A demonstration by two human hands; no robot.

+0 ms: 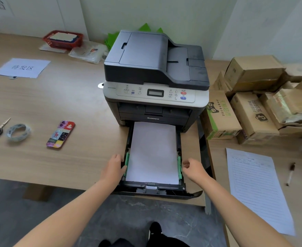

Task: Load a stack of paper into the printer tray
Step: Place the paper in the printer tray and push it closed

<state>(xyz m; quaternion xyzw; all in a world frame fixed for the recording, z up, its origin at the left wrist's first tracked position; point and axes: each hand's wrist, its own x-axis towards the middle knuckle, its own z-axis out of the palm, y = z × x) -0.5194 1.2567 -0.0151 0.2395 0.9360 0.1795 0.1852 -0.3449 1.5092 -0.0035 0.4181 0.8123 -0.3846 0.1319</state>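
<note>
The left hand [113,166] rests against the left wall of the pulled-out printer tray [166,190], fingers curled over the rim beside the green left paper guide [126,164], while the right hand [193,168] hovers just outside the right wall near the green right guide [179,167], loosely curled and holding nothing. The stack of paper [152,154] lies flat inside the tray between the two guides. The tray projects from the base of the printer [155,72], which stands on the wooden table [57,97] with a phone [60,134] to its left.
</note>
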